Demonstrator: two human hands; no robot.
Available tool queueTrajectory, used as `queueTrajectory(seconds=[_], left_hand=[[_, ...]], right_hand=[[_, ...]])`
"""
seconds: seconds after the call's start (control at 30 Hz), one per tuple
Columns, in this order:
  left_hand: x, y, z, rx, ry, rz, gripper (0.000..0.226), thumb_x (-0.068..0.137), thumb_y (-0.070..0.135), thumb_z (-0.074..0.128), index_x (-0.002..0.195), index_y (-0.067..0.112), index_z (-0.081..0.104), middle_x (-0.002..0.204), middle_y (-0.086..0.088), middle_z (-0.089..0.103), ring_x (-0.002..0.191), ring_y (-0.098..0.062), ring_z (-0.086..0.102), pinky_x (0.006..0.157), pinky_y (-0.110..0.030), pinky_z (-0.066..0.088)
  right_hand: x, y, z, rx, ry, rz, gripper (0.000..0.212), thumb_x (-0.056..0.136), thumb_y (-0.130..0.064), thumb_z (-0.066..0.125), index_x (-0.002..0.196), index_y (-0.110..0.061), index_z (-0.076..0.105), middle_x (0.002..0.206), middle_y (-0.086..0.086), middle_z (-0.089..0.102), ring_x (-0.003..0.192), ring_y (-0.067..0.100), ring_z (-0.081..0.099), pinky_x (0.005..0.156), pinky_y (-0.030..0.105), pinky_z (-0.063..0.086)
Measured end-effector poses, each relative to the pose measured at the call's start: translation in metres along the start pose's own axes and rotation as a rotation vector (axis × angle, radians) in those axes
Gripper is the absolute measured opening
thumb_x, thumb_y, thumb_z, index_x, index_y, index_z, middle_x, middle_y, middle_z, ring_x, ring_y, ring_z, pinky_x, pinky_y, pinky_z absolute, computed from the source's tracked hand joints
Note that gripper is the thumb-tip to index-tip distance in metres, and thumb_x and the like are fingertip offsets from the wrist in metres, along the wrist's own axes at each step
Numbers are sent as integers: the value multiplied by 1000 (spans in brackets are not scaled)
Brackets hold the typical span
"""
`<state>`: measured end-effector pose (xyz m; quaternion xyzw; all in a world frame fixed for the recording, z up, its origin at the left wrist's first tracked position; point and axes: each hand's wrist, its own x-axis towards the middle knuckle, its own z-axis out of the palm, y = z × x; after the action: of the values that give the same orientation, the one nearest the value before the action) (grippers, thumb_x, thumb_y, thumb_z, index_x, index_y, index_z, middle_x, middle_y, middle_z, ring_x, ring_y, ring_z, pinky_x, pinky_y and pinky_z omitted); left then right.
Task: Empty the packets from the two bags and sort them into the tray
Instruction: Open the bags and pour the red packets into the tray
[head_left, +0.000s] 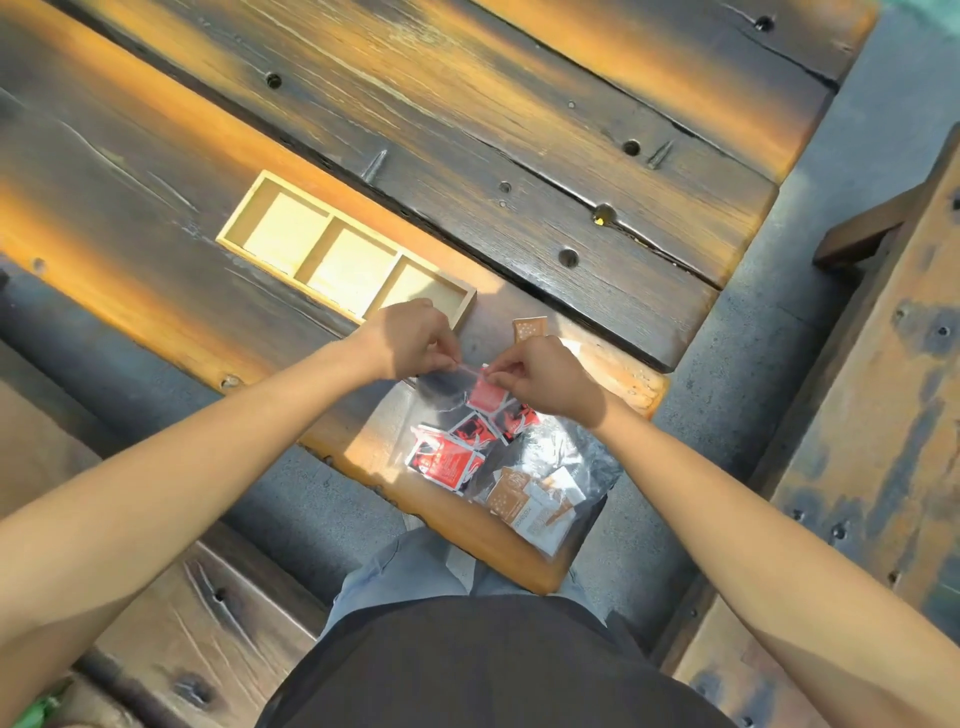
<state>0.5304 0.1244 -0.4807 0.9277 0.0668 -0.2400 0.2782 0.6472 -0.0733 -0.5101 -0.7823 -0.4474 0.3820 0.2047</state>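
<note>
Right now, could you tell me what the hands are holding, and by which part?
Both the left hand and right hand pinch the top edge of the clear bag holding red packets.

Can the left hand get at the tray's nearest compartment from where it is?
Probably yes: the left hand sits right beside the tray, nothing between, but it is pinching the bag top.

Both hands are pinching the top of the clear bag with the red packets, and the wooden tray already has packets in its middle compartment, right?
Not quite. The head view shows the wooden tray empty in all compartments. Left hand and right hand do pinch the clear bag of red packets.
</note>
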Motion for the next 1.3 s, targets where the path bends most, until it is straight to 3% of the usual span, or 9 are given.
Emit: queueTrajectory(seconds=[0.17, 0.43, 0.53, 0.7, 0.83, 0.9, 1.0, 1.1, 1.3], left_hand=[[-40, 3, 0, -92, 50, 5, 11, 89, 23, 74, 94, 23, 83, 93, 6, 79, 79, -8, 66, 72, -26, 52], [-106, 12, -3, -250, 243, 12, 9, 87, 20, 77, 93, 18, 84, 86, 9, 76, 77, -2, 66, 76, -26, 55], [-129, 16, -2, -273, 325, 14, 9, 87, 25, 78, 93, 22, 84, 82, 18, 72, 79, 2, 65, 77, -13, 47], [-161, 18, 14, -323, 541, -77, 11, 88, 30, 76, 97, 27, 81, 95, 20, 70, 96, 14, 54, 91, -19, 40], [-177, 33, 32, -531, 808, -294, 31, 87, 23, 76, 117, 27, 68, 111, 7, 56, 99, -2, 55, 89, -23, 47], [-181, 43, 42, -724, 864, -459, 26, 84, 28, 77, 107, 30, 64, 105, 4, 61, 92, -15, 65, 84, -36, 57], [-189, 57, 56, -1153, 740, -577, 23, 72, 45, 77, 87, 29, 70, 88, -3, 76, 90, -27, 75, 85, -51, 61], [-198, 69, 71, -1315, 676, -581, 21, 75, 31, 81, 88, 16, 76, 82, -8, 80, 89, -27, 77, 88, -50, 61], [-211, 72, 95, -1447, 763, -646, 8, 78, 16, 77, 81, 8, 78, 79, -13, 79, 87, -30, 78, 86, -48, 63]], right_hand=[[-20, -25, 3, 55, 2, -57, 9, 89, -20, 78, 94, -14, 84, 83, 0, 81, 60, -8, 61, 66, 26, 55], [-51, -67, 20, 189, 12, -137, 8, 88, -23, 80, 92, -19, 84, 88, -9, 81, 76, -8, 69, 78, 9, 49], [-58, -81, 28, 194, 37, -125, 9, 87, -28, 80, 92, -21, 84, 85, -8, 80, 78, 2, 71, 74, 20, 54], [-64, -101, 44, 164, 108, -102, 13, 88, -37, 75, 89, -26, 82, 78, -5, 78, 74, 10, 71, 74, 38, 58], [-75, -123, 54, 150, 229, -98, 12, 90, -34, 75, 87, -24, 81, 71, -9, 75, 65, 1, 65, 65, 19, 50], [-81, -135, 61, 123, 298, -100, 9, 90, -30, 76, 88, -23, 81, 69, -12, 72, 63, -4, 61, 63, 10, 46], [-86, -145, 78, 106, 339, -65, 14, 91, -36, 72, 88, -26, 81, 69, -13, 73, 67, -2, 65, 68, 19, 54], [-90, -151, 96, 118, 375, -28, 18, 89, -37, 66, 84, -27, 80, 66, -14, 70, 63, 1, 61, 65, 32, 57], [-109, -170, 117, 100, 445, 19, 12, 88, -32, 72, 83, -25, 80, 72, -14, 74, 67, -3, 62, 65, 22, 53]])
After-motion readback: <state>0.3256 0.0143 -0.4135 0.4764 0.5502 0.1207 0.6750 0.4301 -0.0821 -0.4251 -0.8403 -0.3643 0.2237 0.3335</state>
